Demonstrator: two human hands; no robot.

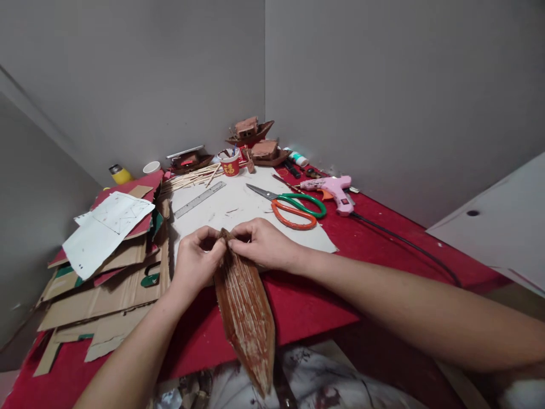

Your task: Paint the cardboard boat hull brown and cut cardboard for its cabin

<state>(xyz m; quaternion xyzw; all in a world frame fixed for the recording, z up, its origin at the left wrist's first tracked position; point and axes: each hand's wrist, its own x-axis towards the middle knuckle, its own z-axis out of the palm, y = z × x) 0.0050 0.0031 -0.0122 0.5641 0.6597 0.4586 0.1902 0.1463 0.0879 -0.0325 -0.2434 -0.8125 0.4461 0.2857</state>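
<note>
A long brown boat-shaped piece [246, 312] with a ridged, streaky surface points from the table's front edge toward the middle. Its far tip is pinched between my left hand [199, 255], on the left side, and my right hand [261, 244], on the right side. The near pointed end sticks out over the table edge above my lap. Behind my hands lie scissors [293, 207] with one green and one orange handle, and a metal ruler [200, 199], both on white paper [230, 207].
Cardboard sheets [102, 301] are stacked at the left under a drawn paper [108, 227]. A pink glue gun [336, 190] with a black cord lies right. Farther back are thin sticks [191, 177], a red-and-white cup [229, 163] and small model boats [249, 132].
</note>
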